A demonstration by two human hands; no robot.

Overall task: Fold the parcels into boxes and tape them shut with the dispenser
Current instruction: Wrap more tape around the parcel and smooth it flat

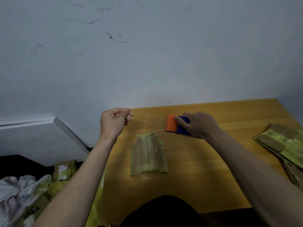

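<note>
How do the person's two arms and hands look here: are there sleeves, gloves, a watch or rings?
Both forearms are bare up to the frame's edge; no sleeves, gloves or watch show. The left hand has something small and shiny at its fingertips, too blurred to identify. The right hand shows no ring. Dark clothing appears at the bottom edge.

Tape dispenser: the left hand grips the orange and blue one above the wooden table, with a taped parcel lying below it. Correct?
Wrong hand. The head view shows the right hand gripping the tape dispenser above the wooden table, the taped parcel lying below it.
</note>
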